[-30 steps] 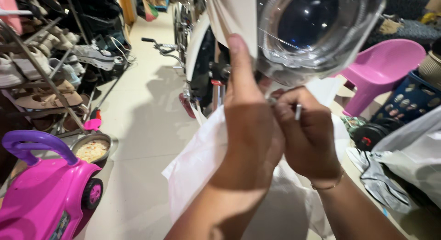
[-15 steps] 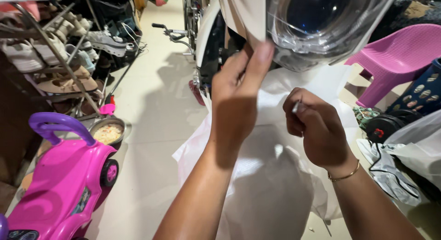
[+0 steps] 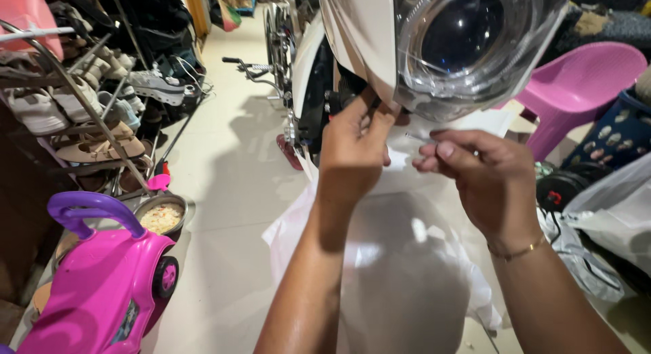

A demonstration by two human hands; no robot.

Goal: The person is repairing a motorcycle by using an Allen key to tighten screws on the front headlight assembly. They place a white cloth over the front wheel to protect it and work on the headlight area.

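Head view: left hand [image 3: 352,147] pinches the white fairing edge [image 3: 366,49] just under the headlight [image 3: 468,49]; right hand [image 3: 478,174] beside it pinches what may be a thin screw [image 3: 420,138]. Stiff, glossy plastic, likely slippery; hold by its rim

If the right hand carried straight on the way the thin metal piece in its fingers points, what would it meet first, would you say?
Probably the left hand, just left of the right hand, whose thin metal piece points toward it under the clear headlight; depth is unclear.
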